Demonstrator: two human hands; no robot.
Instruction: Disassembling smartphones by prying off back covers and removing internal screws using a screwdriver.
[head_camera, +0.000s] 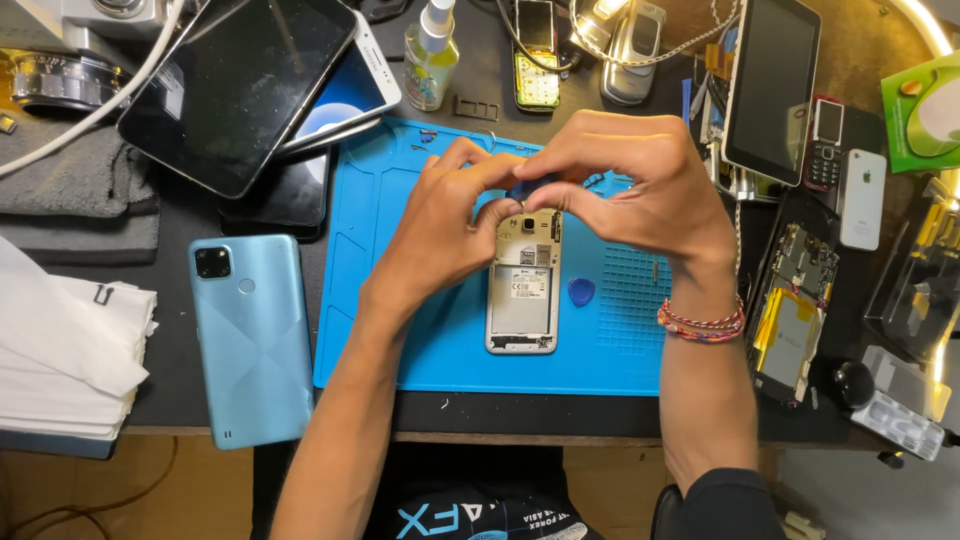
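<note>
An opened phone (523, 295) with its back cover off lies on a blue work mat (360, 300), its battery bay bare. My left hand (440, 225) pinches the phone's top left corner. My right hand (640, 180) curls over the top edge, fingertips meeting the left hand's above the camera. A small dark blue piece shows between the fingertips; whether either hand grips it I cannot tell. A blue triangular pick (581, 291) lies on the mat just right of the phone.
A light blue phone (250, 335) lies face down left of the mat. Tablets (240, 85) and a spray bottle (431, 55) sit behind. Several phones and bare circuit boards (795, 300) crowd the right side. Folded white cloths (60, 360) lie at far left.
</note>
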